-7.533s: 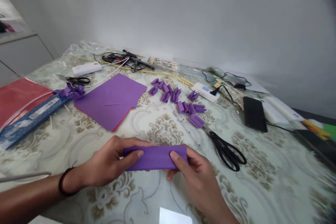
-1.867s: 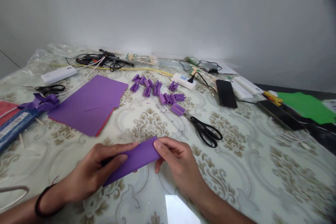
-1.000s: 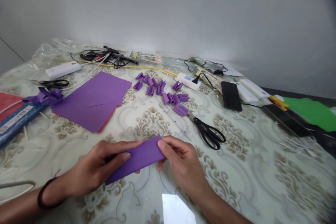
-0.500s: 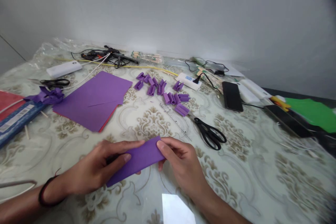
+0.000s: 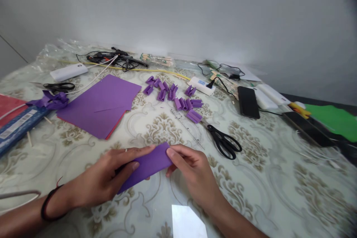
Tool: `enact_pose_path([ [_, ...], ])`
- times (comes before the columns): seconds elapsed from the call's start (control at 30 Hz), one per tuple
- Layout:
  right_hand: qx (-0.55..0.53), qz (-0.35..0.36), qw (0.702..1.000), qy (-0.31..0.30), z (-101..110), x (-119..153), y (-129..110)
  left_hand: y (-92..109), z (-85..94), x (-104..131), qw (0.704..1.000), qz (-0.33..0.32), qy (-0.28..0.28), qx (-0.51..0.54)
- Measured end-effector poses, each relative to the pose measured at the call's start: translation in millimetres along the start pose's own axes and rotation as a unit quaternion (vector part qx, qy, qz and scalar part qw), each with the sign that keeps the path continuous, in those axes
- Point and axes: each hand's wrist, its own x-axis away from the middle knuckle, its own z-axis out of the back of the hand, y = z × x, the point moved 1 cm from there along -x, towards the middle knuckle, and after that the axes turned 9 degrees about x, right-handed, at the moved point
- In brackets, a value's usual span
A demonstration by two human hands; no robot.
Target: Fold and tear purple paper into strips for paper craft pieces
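Observation:
A folded strip of purple paper (image 5: pixel 152 163) is held between both hands just over the table's near side. My left hand (image 5: pixel 111 173) grips its left part, thumb on top and some fingers hidden underneath. At the strip's right end, my right hand (image 5: pixel 189 167) pinches the edge between thumb and fingers. Beyond the hands lie several small folded purple paper pieces (image 5: pixel 182 103). Black-handled scissors (image 5: pixel 224 141) rest to the right, their blades partly under one folded piece. A clear ruler (image 5: pixel 188 128) lies flat beside them.
Purple sheets (image 5: pixel 103 100) lie at left, with crumpled purple scraps (image 5: pixel 51 100) and a second pair of scissors (image 5: pixel 60 87) beyond. A power strip (image 5: pixel 201 85), a black phone (image 5: pixel 248 102) and green paper (image 5: pixel 331 121) are at back and right. Cables (image 5: pixel 117 59) run along the back.
The purple strip has shifted slightly in my hands, and its lower left end shows less. Both hands keep their hold on it, nearly in the same place.

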Motion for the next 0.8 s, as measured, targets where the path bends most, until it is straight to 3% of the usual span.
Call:
enact_pose_path([
  [0.3, -0.002, 0.005, 1.0, -0.008, -0.9, 0.8, 1.0, -3.5, -0.8, 2.5, 0.999, 0.009, -0.025, 0.024],
  [0.53, -0.036, -0.026, 0.999, -0.009, -1.1, -0.7, 8.7, -8.9, -0.4, 2.3, 1.0, 0.007, 0.027, 0.014],
  [0.8, -0.008, -0.007, 1.0, 0.021, -1.3, -0.6, 6.3, -8.3, -2.3, 3.4, 0.999, 0.018, 0.03, 0.022],
])
